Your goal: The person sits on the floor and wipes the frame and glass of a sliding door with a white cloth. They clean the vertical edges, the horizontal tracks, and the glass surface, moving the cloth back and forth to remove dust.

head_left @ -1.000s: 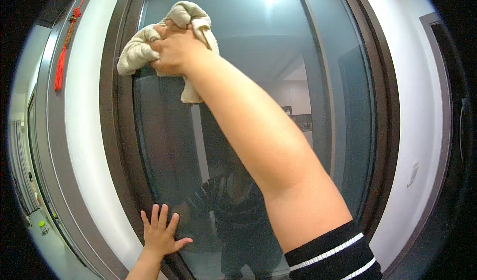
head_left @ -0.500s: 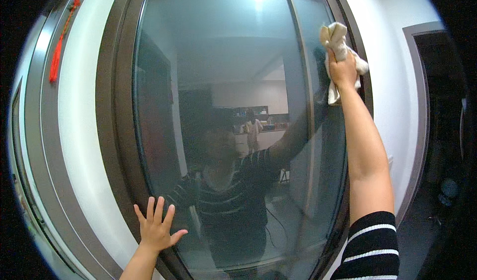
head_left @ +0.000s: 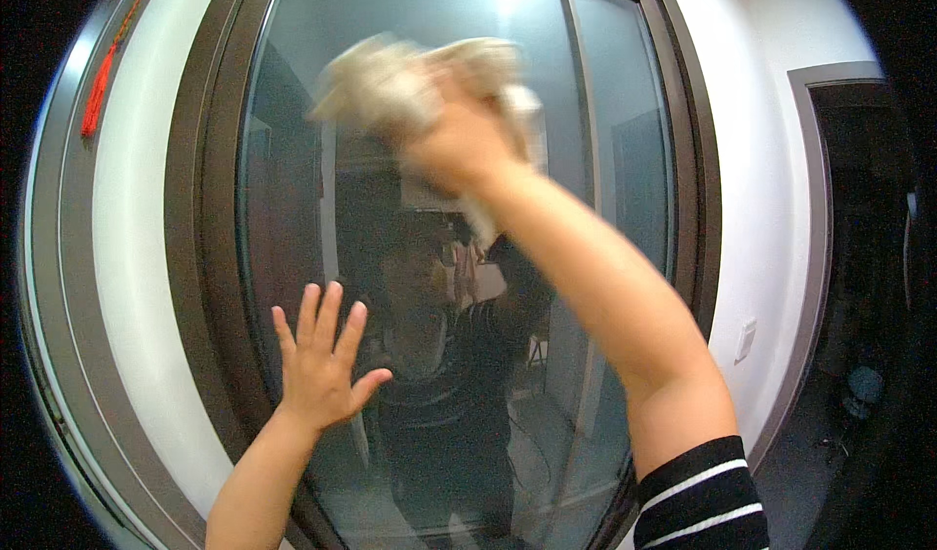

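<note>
A large dark glass panel (head_left: 468,345) fills the middle of the view, reflecting a person in a striped top and a lit room. My right hand (head_left: 459,135), smeared by motion, grips a cream cloth (head_left: 381,86) across the upper part of the glass. Loose folds of the cloth stick out on both sides of the hand, and one end hangs below it. Lower left, my left hand (head_left: 322,365) is spread with its fingers apart, over the glass near the left frame and holding nothing.
A dark brown frame (head_left: 698,208) surrounds the glass. White wall lies on either side, with a light switch (head_left: 746,341) at right. Beyond it is a dark doorway (head_left: 859,257). A red tassel (head_left: 99,91) hangs at the upper left.
My right hand has swept the cloth leftward from the right edge of the glass to its upper middle. My left hand appears higher in view, still spread. The view has shifted slightly.
</note>
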`<state>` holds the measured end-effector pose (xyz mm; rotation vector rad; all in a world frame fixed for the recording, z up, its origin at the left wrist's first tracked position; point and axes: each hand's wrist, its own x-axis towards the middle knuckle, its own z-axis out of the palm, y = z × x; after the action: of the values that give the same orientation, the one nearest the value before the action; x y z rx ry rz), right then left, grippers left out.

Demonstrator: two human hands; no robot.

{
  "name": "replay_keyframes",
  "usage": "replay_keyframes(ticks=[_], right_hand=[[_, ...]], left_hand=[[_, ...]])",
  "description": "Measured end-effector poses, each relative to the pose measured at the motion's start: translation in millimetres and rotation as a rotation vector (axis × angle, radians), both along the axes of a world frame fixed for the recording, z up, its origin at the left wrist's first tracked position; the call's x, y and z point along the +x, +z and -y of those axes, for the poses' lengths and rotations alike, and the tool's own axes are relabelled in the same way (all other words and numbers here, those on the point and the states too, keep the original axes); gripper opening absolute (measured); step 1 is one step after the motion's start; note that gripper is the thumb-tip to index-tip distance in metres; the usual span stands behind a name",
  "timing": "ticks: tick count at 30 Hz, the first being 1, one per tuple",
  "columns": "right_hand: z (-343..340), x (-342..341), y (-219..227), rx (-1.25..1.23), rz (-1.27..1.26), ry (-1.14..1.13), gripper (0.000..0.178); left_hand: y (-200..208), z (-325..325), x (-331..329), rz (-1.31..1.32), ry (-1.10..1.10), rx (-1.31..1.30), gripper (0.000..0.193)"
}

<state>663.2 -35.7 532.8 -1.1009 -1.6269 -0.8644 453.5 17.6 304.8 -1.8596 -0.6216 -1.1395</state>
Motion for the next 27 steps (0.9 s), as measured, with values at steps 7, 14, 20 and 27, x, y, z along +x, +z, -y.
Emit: replay_keyframes(ticks=[7,14,20,27], right_hand=[[-6,-24,63,-0.031,0.562,-0.204,0.043],[40,168,218,0.393,-0.098,-0.333,0.047],[35,232,249,0.419,-0.624,-0.492,0.073],[1,60,268,0.382,-0.076,-0.375,0.063]], left_hand=[[30,15,19,0.101,0.162,0.049,0.079],[33,14,26,0.097,0.124,-0.002,0.080],[32,16,22,0.090,0.150,-0.039,0.080],[35,14,20,0.077,0.146,-0.046,0.083]])
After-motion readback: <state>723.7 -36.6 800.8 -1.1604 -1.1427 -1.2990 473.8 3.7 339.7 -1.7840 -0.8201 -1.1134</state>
